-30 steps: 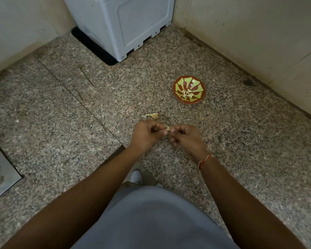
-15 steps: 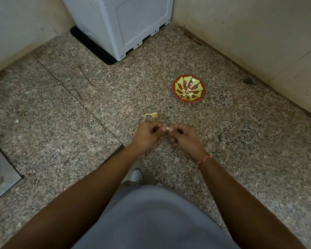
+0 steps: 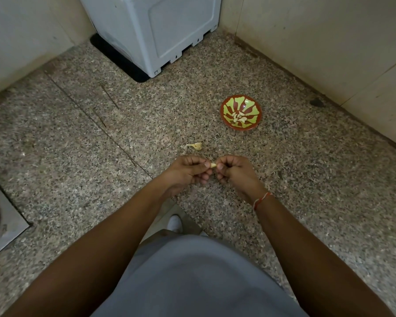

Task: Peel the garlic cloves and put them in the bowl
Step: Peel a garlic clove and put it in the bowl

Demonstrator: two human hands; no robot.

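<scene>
At frame centre I saw my left hand point(image 3: 188, 171) and right hand point(image 3: 234, 171) pinching one garlic clove point(image 3: 213, 165); the bowl point(image 3: 240, 112) sat upper right.

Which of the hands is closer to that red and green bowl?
Right. The right hand sits below the bowl, slightly left in the picture; the left hand lies farther left, across the garlic clove.

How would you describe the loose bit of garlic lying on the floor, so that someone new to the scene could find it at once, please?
Start at the white appliance in the far corner and come toward the person across the speckled stone floor. Just beyond the left hand lies the garlic piece, pale with a thin pointed tail. Unlike the cloves in the red and green bowl, it lies alone on the bare floor.
</scene>
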